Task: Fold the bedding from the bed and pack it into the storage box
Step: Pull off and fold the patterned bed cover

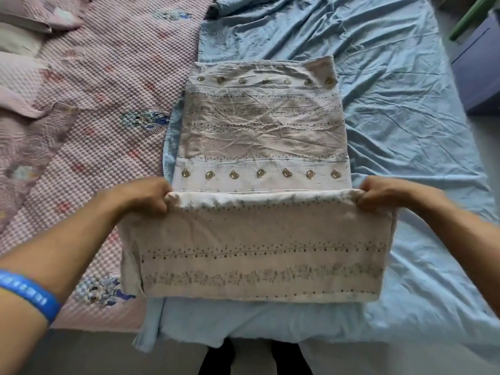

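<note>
Pale grey floor [81, 355] runs nearer than the grip. Far right of the grip and beyond it stand a green bar [470, 16] and a lavender box-shaped unit [479, 69]. Light is soft and even.

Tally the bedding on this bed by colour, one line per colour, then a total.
Pink, quilted blanket: 1
Blue sheet: 1
Pale bear-print cloth, near edge in the grip of the left hand and right hand: 1
Pinkish pillows, top-left corner: 2, possibly more, partly cut off
Total: 5

Creased matt cloth bear-print bedding [259, 125], bumpy quilted bedspread [102, 109], wrinkled, perhaps cotton, blue sheet [400, 85]
</note>
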